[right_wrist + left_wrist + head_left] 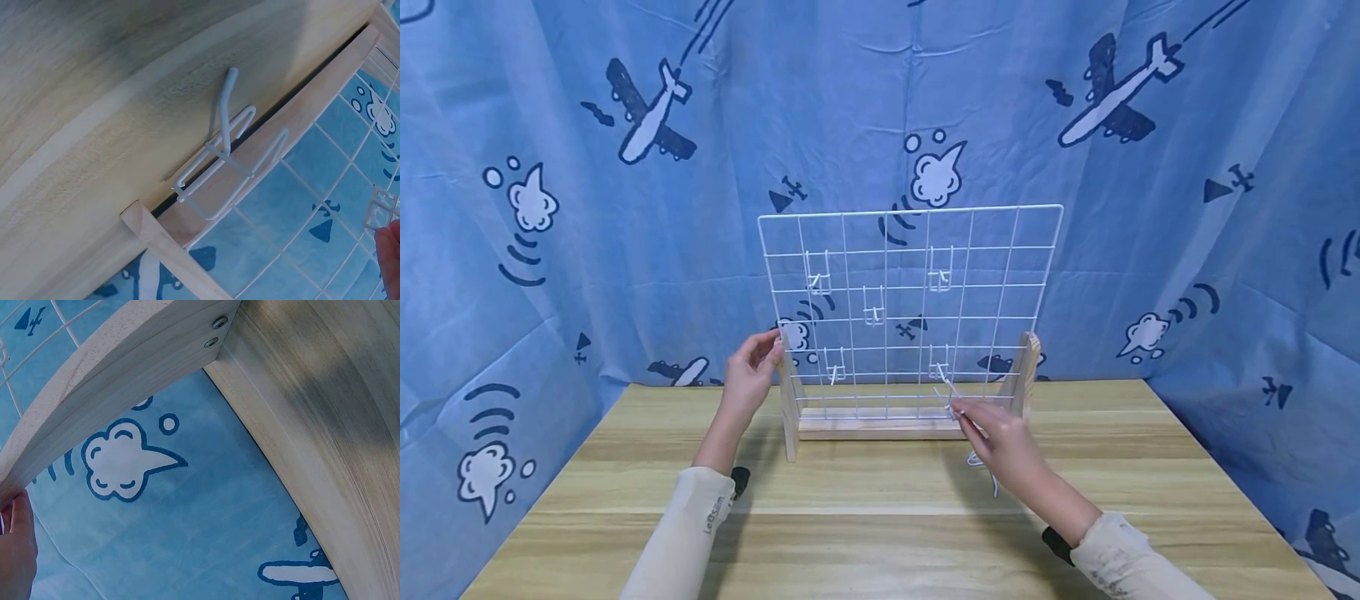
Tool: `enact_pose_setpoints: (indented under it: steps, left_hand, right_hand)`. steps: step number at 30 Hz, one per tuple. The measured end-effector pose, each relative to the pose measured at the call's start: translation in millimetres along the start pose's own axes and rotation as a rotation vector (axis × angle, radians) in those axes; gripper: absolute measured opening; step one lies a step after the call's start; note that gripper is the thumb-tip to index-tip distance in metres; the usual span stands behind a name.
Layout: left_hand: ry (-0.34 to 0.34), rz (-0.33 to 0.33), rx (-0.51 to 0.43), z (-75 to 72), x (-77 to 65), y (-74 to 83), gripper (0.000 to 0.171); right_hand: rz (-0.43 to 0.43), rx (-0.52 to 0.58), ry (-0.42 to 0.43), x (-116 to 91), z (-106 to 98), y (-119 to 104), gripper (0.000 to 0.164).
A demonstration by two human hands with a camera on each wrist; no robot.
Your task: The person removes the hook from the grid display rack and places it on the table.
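Note:
A white wire grid panel (907,317) stands upright in a wooden stand (887,428). At the panel's left side my left hand (749,375) grips the top of the stand's left upright (87,381) between thumb and fingers. My right hand (1000,437), in front of the panel's lower right, pinches a white wire hook (379,209). Close above those fingertips another hook (939,367) hangs on the grid. A loose hook (215,165) with an angled prong lies on the table beside the stand's base, partly behind my right hand in the head view.
More hooks hang on the grid: upper left (817,279), upper right (940,277), middle (873,315) and lower left (835,371). A wood-grain table (880,533) bears the stand. Blue curtains (880,100) with airplane prints surround it behind and at both sides.

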State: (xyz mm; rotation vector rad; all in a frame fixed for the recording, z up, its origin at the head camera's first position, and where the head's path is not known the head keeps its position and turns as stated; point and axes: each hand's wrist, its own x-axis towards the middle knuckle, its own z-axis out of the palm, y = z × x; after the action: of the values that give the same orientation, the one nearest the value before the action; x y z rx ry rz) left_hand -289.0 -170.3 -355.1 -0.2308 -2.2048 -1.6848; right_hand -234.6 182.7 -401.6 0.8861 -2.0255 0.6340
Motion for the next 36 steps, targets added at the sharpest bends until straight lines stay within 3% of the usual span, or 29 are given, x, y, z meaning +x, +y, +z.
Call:
enact_pose_setpoints:
  steps: [6, 13, 20, 26, 36]
  left_hand:
    - [0.004, -0.008, 0.013, 0.8, 0.4, -1.8, 0.034]
    - [0.004, 0.001, 0.021, -0.2, 0.5, -0.9, 0.035]
    - [-0.003, 0.007, 0.012, 0.1, -0.2, -0.4, 0.035]
    - [-0.004, 0.005, 0.012, 1.2, 0.3, 0.5, 0.036]
    - [0.004, -0.003, 0.008, 0.4, 0.0, 0.1, 0.034]
  right_hand:
    - [-0.039, -0.011, -0.051, -1.2, 1.8, -0.7, 0.025]
    - [-0.141, -0.038, -0.081, -4.4, 6.2, 1.4, 0.017]
    - [-0.180, -0.080, -0.160, -7.6, 8.6, -0.7, 0.032]
    - [-0.237, -0.118, -0.208, -11.3, 12.2, -0.7, 0.017]
    - [-0.283, -0.143, -0.314, -12.0, 18.3, -4.9, 0.025]
